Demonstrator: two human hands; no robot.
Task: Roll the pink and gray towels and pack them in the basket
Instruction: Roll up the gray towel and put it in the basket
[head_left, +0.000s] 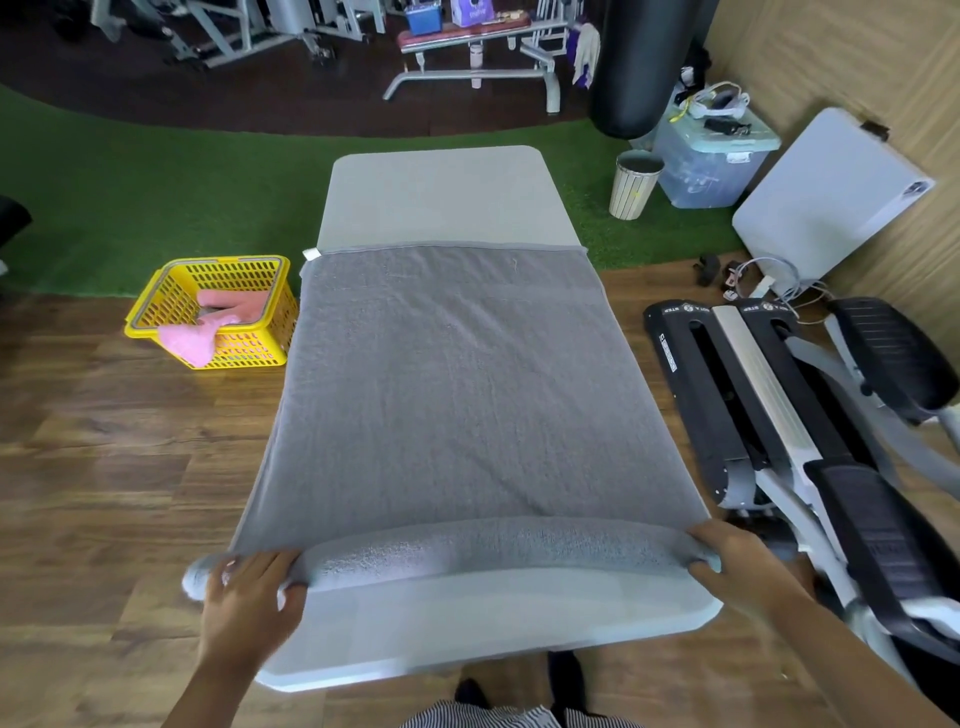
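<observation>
Gray towel (457, 374) flat on counter (441, 192), near edge rolled; left hand (249, 592) and right hand (737, 561) fingers curl on roll ends; pink towel (208, 332) in basket (161, 291)

Gym: weight bench (467, 31), black punching bag (631, 67), stepper machine (769, 395), artificial turf (130, 208), wood-look floor (104, 467).

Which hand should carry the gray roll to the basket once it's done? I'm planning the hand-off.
Probably the left hand. The basket sits on the floor off the table's left side, so the right hand would have to cross over. For now both hands grip the gray towel's rolled end.
</observation>
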